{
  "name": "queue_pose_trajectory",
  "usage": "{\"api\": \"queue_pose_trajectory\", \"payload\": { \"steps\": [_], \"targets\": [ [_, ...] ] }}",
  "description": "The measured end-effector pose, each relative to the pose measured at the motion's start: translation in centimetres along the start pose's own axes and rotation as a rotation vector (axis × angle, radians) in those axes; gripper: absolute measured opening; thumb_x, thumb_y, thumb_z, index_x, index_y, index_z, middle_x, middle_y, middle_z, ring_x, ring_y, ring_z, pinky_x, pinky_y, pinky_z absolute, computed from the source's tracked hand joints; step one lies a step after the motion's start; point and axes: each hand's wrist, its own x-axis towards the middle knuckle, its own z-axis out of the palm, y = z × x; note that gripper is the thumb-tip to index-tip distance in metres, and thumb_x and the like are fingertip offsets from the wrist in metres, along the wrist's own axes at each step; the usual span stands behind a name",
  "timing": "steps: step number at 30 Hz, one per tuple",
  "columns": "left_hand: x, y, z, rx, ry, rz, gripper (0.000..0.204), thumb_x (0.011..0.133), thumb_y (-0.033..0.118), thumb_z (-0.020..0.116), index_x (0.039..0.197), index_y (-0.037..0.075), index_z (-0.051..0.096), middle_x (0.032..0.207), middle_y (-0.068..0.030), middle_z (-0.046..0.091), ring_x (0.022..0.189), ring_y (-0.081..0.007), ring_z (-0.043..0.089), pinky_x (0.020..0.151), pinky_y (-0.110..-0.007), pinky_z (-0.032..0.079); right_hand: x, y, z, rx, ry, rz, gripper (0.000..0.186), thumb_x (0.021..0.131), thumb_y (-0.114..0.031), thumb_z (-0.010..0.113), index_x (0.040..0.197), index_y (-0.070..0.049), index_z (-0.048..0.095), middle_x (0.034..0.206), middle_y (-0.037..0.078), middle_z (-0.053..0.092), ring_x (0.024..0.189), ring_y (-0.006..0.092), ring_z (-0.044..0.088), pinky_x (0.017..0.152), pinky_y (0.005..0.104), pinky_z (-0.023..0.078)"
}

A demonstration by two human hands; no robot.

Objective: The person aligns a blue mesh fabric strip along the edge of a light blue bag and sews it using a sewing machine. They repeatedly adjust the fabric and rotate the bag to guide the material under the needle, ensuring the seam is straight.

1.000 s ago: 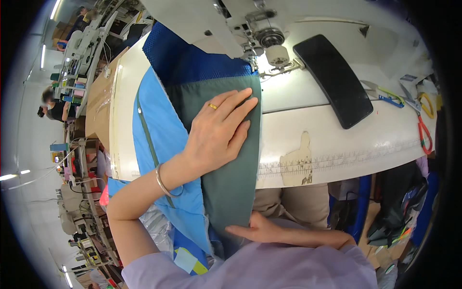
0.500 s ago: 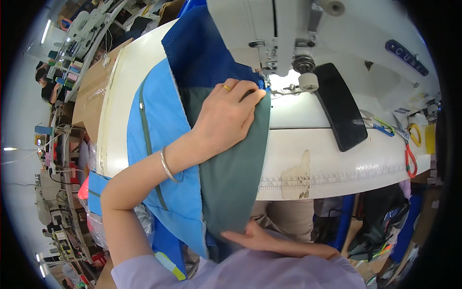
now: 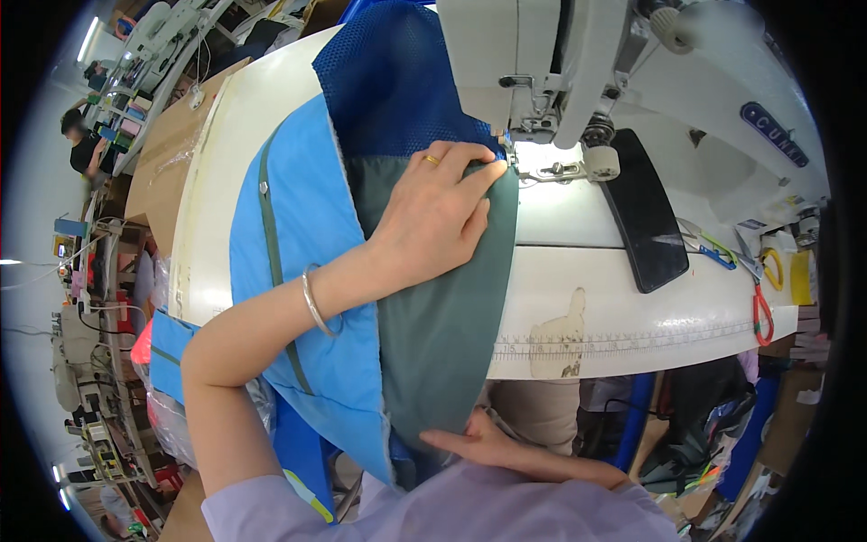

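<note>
Hands [image 3: 433, 212] flat along green panel [image 3: 447, 325] edge

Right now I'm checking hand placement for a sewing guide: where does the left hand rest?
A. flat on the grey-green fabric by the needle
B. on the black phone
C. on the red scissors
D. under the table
A: the left hand lies flat on the grey-green fabric, fingertips beside the sewing machine needle.

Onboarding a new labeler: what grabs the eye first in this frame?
The left hand, with a ring and a bangle, lies flat on dark green fabric in the middle, its fingertips by the lit needle area of the white sewing machine at top. A light blue garment panel drapes off the table's near edge; the right hand holds the green fabric's lower end.
</note>
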Motion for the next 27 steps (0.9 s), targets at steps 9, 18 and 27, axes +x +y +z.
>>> {"api": "queue_pose_trajectory", "payload": {
  "steps": [9, 18, 27],
  "targets": [
    [0.0, -0.6, -0.3, -0.029, -0.018, -0.017, 0.042, 0.089, 0.004, 0.068, 0.130, -0.001, 0.065, 0.131, -0.0142, 0.064, 0.115, -0.0344, 0.061, 0.098, -0.043, 0.048, -0.2, -0.4, -0.3, 0.016, 0.001, -0.007, 0.023, 0.104, -0.018, 0.069, 0.117, 0.001, 0.071, 0.103, -0.002, 0.072, 0.095, 0.0034, 0.060, 0.082, 0.0233, 0.049],
    [0.4, -0.9, 0.3, 0.092, 0.008, 0.077, 0.040, 0.090, 0.005, 0.065, 0.130, -0.001, 0.064, 0.132, -0.0131, 0.064, 0.116, -0.0341, 0.061, 0.096, -0.043, 0.049, -1.3, -0.1, 0.5, -0.229, 0.223, -0.169, 0.020, 0.098, -0.010, 0.073, 0.114, 0.001, 0.074, 0.098, 0.005, 0.078, 0.089, 0.0076, 0.067, 0.077, 0.0269, 0.054],
    [-2.9, 4.5, -3.1, 0.018, -0.237, 0.165, 0.048, 0.086, 0.000, 0.068, 0.133, 0.004, 0.065, 0.144, -0.0166, 0.059, 0.131, -0.0392, 0.057, 0.109, -0.048, 0.048, -2.6, 1.3, 2.9, -0.267, 0.312, -0.245, 0.018, 0.097, -0.010, 0.070, 0.110, 0.002, 0.072, 0.086, 0.012, 0.074, 0.072, 0.0169, 0.067, 0.067, 0.0344, 0.053]
  ]
}}
